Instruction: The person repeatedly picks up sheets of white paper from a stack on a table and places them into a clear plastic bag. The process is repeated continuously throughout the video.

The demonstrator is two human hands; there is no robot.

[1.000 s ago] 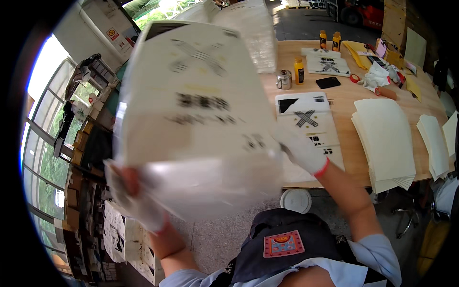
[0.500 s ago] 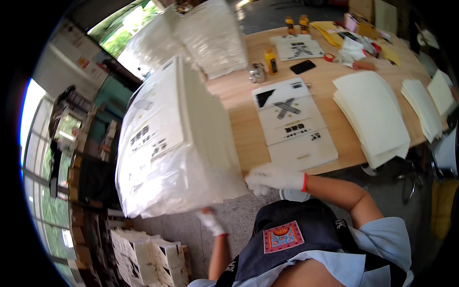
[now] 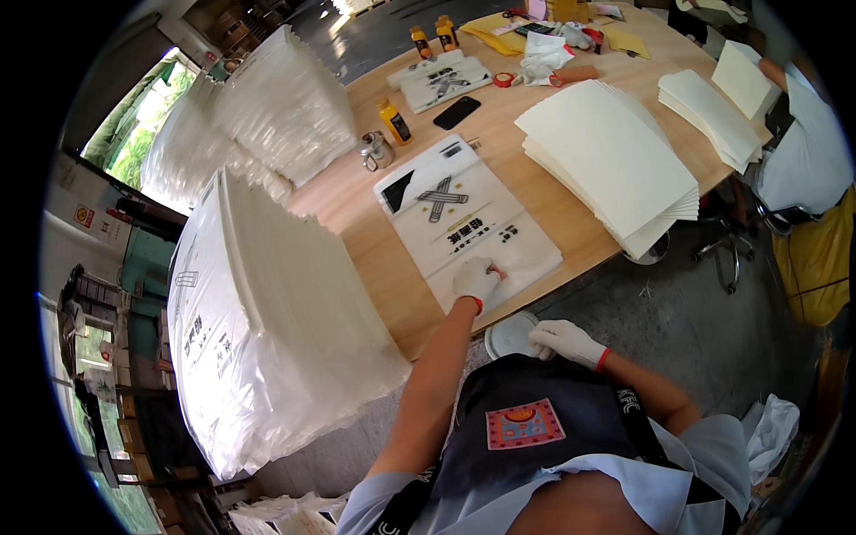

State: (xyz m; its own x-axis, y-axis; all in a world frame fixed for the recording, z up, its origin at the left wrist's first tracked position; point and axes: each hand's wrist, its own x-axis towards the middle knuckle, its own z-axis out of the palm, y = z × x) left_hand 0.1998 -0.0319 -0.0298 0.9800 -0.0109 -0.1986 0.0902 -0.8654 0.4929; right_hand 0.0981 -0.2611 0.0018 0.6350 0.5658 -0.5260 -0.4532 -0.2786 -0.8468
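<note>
We've got the wooden table (image 3: 571, 241) as the base, w/ a big stack of clear-wrapped packs (image 3: 267, 330) at its left end. Cream sheet stack (image 3: 615, 156) sits toward the right edge, smaller cream piles (image 3: 713, 111) beyond it near the far right corner. The printed plastic bag (image 3: 468, 218) lies flat at the near edge, approx. mid-table, betw. the two big stacks. A black phone (image 3: 456, 112) and yellow bottle (image 3: 394, 122) lie just past the bag's far end. Our left hand (image 3: 475, 280), gloved, fingers curled, presses down on the bag's near end. Our right hand (image 3: 563, 342), gloved, loosely open, holds nothing, off the table edge close to our apron, near the bag but not touching.
</note>
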